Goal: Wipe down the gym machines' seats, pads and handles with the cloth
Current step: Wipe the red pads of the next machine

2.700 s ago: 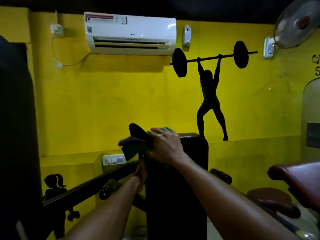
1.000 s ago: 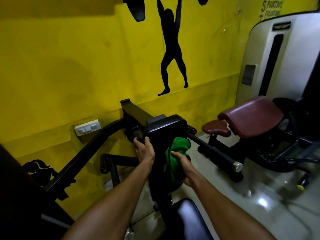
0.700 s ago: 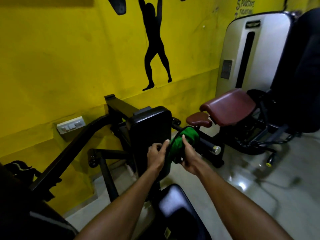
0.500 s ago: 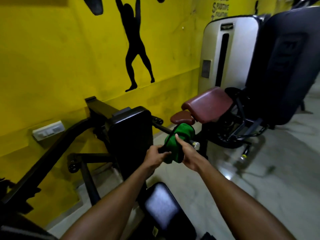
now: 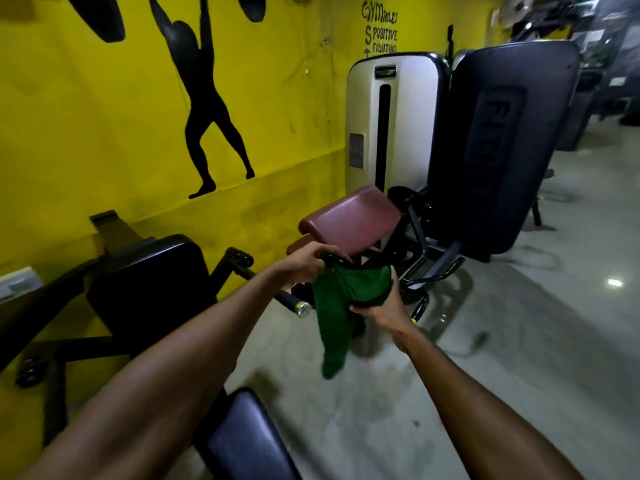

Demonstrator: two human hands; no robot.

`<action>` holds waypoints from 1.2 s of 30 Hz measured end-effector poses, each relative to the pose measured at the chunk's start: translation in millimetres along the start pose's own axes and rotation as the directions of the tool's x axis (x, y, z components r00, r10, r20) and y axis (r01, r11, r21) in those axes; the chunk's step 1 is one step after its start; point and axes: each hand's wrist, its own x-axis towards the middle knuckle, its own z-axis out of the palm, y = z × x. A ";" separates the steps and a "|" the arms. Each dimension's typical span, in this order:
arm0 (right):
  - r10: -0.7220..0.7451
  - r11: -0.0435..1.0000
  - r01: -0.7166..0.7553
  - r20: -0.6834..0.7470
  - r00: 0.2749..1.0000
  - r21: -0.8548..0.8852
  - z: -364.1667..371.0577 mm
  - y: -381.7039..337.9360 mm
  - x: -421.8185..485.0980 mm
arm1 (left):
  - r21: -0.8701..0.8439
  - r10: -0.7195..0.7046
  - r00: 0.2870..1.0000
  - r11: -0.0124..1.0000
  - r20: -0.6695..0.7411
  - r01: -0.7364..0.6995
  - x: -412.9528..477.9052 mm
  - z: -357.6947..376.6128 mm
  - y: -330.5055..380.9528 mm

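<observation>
The green cloth [image 5: 341, 296] hangs in the air just in front of and below the maroon pad [image 5: 349, 220], held between both hands and touching none of the machines. The left hand [image 5: 306, 263] holds the cloth's upper edge, its fingers [image 5: 329, 254] curled and clamped on the fabric right at the near edge of the maroon pad. The right hand [image 5: 384, 306] is a little lower and nearer than the pad, cupping the bunched cloth from below, thumb on the underside and fingers wrapped up its right side. A loose tail of the cloth hangs down from the hands, above the floor [image 5: 519, 341].

Left of the maroon pad, and nearer, stands a black back pad [image 5: 149, 282] on a dark frame. A black handle bar with a chrome end cap [image 5: 302, 308] sticks out from that frame to just beside the cloth, below the pad. A black seat [image 5: 242, 434] lies well below and nearer than the maroon pad, between the two forearms. Behind the pad rises a white weight cover [image 5: 391, 119], with a large dark cover [image 5: 502, 143] to its right. The yellow wall [image 5: 86, 140] to the pad's left carries a black weightlifter figure [image 5: 207, 126].
</observation>
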 end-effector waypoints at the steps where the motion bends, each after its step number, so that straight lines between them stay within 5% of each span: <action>1: 0.028 0.994 -0.029 0.016 0.999 0.105 -10.6 -3.0 5.0 | -0.024 -0.004 0.999 1.000 0.052 0.006 12.0 2.7 8.7; 3: 0.087 0.958 -0.112 0.103 0.991 0.264 -33.0 -6.6 14.3 | -0.147 0.006 0.999 0.989 0.039 0.000 29.3 8.5 22.3; 8: 0.122 0.920 -0.193 0.221 0.968 0.340 -78.5 -6.3 44.5 | -0.555 -0.146 0.941 0.831 -0.304 -0.050 68.8 22.7 17.8; 13: 0.172 0.902 -0.208 0.128 0.977 0.379 -89.3 -4.5 102.3 | -0.503 -0.344 0.920 0.838 -0.186 0.212 104.2 57.2 -21.6; 18: 0.339 0.841 -0.368 0.144 0.930 0.396 -101.4 16.0 174.3 | -0.776 -0.392 0.871 0.631 -0.298 0.018 163.6 67.6 -48.1; 22: 0.326 0.814 -0.363 0.161 0.932 0.453 -105.1 29.1 248.4 | -0.616 -0.359 0.918 0.765 -0.166 0.188 203.0 57.0 -68.1; 29: 0.353 0.887 -0.386 0.165 0.921 0.252 -107.8 11.3 317.5 | -0.789 -0.382 0.857 0.613 -0.345 -0.045 277.7 7.1 -91.0; 33: 0.251 0.930 -0.339 0.425 0.870 0.145 -105.7 7.8 367.0 | -0.564 -0.290 0.863 0.826 -0.414 0.007 314.9 -19.3 -104.9; 36: 0.205 0.977 -0.151 0.489 0.848 -0.148 -98.3 9.4 409.3 | -0.420 -0.309 0.834 0.902 -0.458 0.104 347.3 -41.0 -115.0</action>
